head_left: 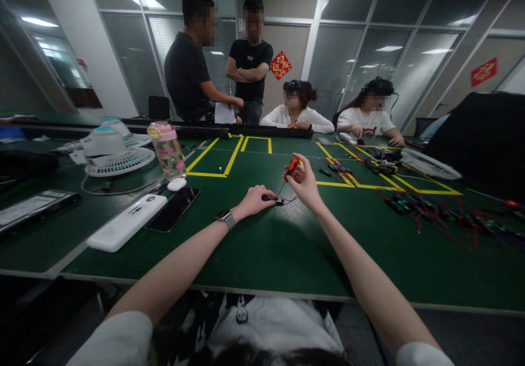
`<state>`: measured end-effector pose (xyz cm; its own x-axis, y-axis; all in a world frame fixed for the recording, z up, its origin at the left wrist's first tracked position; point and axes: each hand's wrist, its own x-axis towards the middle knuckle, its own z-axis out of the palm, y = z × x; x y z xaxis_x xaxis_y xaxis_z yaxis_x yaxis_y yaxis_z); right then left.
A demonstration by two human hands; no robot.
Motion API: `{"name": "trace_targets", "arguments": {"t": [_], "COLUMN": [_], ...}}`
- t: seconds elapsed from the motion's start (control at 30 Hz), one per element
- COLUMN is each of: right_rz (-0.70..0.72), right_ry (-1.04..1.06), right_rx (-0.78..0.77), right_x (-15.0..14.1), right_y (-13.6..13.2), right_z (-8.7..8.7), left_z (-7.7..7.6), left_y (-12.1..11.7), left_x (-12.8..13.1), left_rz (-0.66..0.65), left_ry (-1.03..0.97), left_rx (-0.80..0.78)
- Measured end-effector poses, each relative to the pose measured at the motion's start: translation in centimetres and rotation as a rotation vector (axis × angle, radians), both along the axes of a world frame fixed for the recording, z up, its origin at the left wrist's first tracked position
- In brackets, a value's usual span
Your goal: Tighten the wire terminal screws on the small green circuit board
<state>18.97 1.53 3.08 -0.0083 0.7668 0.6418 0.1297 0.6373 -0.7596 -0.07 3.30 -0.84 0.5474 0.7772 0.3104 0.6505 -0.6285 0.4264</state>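
Observation:
My right hand (303,180) is closed around the orange and black handle of a screwdriver (292,167). The screwdriver tilts, its thin shaft pointing down and left to a small dark circuit board (279,202) on the green table. Whether the tip touches the board I cannot make out. Fingers of my left hand (255,201), which has a watch at the wrist, pinch the board's left end against the tabletop. Red and dark wires (290,199) run out of the board to the right, beneath my right hand.
Wired boards (443,213) lie heaped on the right, with a smaller bunch (338,168) beyond my right hand. To the left are a white phone (128,221), a black phone (174,208), a pink-lidded bottle (169,150) and white fans (110,150). Several people are across the green table (246,256).

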Motion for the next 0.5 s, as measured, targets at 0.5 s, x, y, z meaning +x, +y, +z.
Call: {"name": "trace_targets", "arguments": {"t": [0.5], "right_rz": [-0.083], "right_ry": [0.030], "right_rx": [-0.019], "right_x": [-0.26], "right_y": [-0.50], "right_z": [0.65], "left_z": [-0.42], "left_y": [0.34], "left_x": [0.14], "left_rz": [-0.001], "left_ry": [-0.026], "left_rx": [0.019]}}
